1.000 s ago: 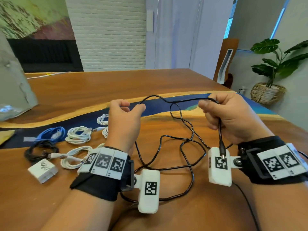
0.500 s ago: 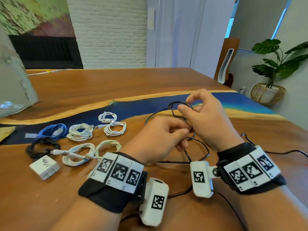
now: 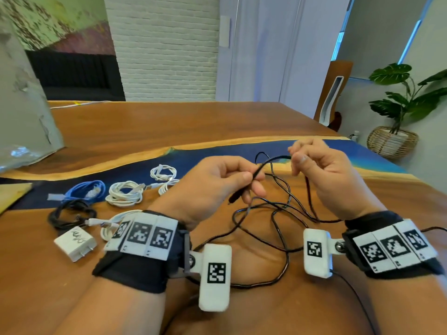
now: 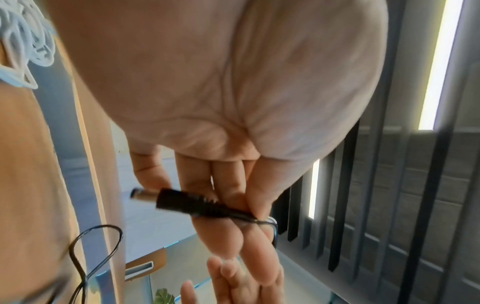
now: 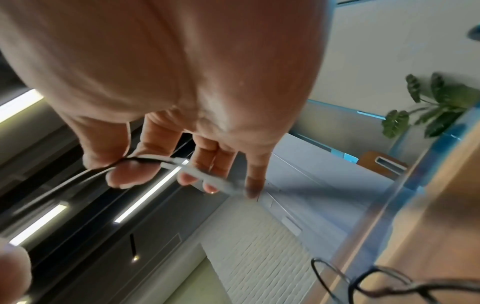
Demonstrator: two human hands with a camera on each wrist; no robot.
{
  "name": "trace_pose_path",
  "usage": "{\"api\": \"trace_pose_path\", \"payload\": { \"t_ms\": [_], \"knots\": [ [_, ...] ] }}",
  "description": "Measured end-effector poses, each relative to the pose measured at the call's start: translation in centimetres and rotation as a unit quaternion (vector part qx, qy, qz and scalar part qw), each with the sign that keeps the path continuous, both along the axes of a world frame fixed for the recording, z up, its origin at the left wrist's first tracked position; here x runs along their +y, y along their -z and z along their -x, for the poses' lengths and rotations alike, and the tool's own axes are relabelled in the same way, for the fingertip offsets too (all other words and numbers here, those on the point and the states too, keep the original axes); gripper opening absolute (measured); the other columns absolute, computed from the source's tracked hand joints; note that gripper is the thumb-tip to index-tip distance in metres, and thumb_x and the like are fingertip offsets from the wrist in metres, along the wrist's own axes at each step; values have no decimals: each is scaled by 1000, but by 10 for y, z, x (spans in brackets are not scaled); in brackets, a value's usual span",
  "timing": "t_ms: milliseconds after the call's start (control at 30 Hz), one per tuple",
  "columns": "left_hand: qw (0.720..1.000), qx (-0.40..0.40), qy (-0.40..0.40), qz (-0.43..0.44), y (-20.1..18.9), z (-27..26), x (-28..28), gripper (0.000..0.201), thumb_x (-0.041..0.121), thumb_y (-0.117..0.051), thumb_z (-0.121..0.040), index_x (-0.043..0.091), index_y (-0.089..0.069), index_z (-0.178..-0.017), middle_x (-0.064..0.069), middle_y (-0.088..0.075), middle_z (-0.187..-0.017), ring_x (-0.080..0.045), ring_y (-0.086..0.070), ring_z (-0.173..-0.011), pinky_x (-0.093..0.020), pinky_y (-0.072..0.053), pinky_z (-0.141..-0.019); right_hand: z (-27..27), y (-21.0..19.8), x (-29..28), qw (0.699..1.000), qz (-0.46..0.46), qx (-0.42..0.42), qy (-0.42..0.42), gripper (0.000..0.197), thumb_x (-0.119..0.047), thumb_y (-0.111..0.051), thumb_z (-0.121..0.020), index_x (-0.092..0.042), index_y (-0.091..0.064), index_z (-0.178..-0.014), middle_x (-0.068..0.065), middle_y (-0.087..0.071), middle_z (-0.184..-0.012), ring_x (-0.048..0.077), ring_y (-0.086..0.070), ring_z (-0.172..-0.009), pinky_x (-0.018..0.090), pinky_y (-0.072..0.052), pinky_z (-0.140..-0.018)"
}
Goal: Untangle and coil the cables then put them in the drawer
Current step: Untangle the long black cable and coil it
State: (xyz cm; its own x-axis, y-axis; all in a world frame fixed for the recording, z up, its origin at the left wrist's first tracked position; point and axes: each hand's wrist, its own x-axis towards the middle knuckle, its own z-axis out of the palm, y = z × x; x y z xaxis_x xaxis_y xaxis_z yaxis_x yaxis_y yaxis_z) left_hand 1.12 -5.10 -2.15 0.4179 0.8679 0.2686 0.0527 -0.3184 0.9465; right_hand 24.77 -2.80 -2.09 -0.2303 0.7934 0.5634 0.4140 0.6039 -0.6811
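A thin black cable (image 3: 278,215) lies in loose tangled loops on the wooden table (image 3: 169,122), between my wrists. My left hand (image 3: 251,182) pinches it just behind its barrel plug (image 3: 235,198), and the plug points down and to the left. The left wrist view shows the same plug (image 4: 182,200) lying across my left hand (image 4: 249,214). My right hand (image 3: 296,155) is raised a little to the right and pinches the cable further along. In the right wrist view the cable (image 5: 145,159) runs between thumb and forefinger of the right hand (image 5: 124,162). No drawer is in view.
To the left lie a blue coil (image 3: 84,191), white coils (image 3: 124,193) (image 3: 163,171), a black coil (image 3: 70,213) and a white charger (image 3: 75,243). A grey bag (image 3: 24,117) stands far left. A potted plant (image 3: 391,141) is beyond the table's right edge.
My hands met over a small loop of the cable and have drawn apart again. The plug end, which hung from my right hand, is now in my left.
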Motion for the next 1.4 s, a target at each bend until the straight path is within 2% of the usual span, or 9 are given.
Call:
{"api": "trace_pose_path", "payload": {
  "t_ms": [133,300,433,567,700,833,1133,1267,1400],
  "knots": [
    [998,-40,-15,47,4,-8,0,30,-8,-38,-103,3,-66,-98,-11,-68,-76,-22,-64,-69,-34,-55,-75,9,0,-4,998,15,48,-37,29,-30,-55,-102,-8,-64,-85,-4,-58,-58,16,-60,-54,43,-60,-72],
    [975,-129,17,179,5,-24,-4,52,38,-31,-110,6,-67,-91,1,-23,-59,-14,-18,-50,-28,-27,-50,14,-1,-6,999,-25,-18,19,17,-28,-62,-98,-21,-78,-96,-7,-72,-78,12,-64,-71,26,-51,-64],
    [916,-328,7,230,-3,-16,1,41,33,-36,-110,11,-64,-90,8,-18,-54,-6,-15,-40,-20,-14,-37,17,2,-5,996,69,-55,10,32,-18,-54,-105,-38,-68,-126,-5,-66,-69,3,-55,-56,13,-44,-53],
    [814,-537,-37,220,-8,0,10,35,30,-36,-110,9,-64,-104,9,-29,-57,-6,-26,-42,-18,-28,-40,25,-2,-14,972,148,-179,-30,31,-22,-54,-105,-44,-69,-121,-14,-67,-64,2,-55,-54,16,-49,-57],
    [787,-584,-78,181,-10,-4,10,36,28,-34,-112,8,-65,-112,3,-67,-77,-9,-64,-64,-23,-56,-66,47,-5,-28,963,132,-223,-75,25,-18,-55,-105,-30,-76,-113,-39,-56,-56,-17,-57,-64,3,-40,-62],
    [803,-568,-80,162,-10,-7,8,40,28,-31,-112,8,-64,-124,-1,-77,-112,-19,-74,-104,-36,-59,-95,57,-4,-32,960,94,-254,-69,24,-24,-54,-105,-30,-77,-108,-42,-60,-71,-17,-57,-78,5,-39,-69],
    [856,-480,-153,113,-4,9,18,38,36,-30,-111,26,-57,-136,15,-71,-127,-17,-69,-118,-73,-36,-99,56,-12,-43,952,126,-240,-143,21,-32,-58,-103,-28,-77,-111,-28,-72,-84,-3,-67,-85,21,-53,-76],
    [936,-278,-207,54,2,-7,14,30,30,-36,-112,27,-64,-122,9,-76,-115,-16,-72,-109,-59,-41,-101,46,-16,-44,961,106,-195,-162,13,-33,-70,-95,-26,-80,-92,-3,-76,-85,16,-69,-80,44,-55,-78],
    [993,-32,-114,15,10,-24,7,30,15,-40,-110,12,-69,-113,0,-76,-79,-22,-72,-68,-45,-58,-86,23,-26,-36,994,-9,-41,-103,11,-25,-72,-91,-22,-77,-82,-7,-71,-68,6,-63,-62,17,-48,-58]
  ]
}}
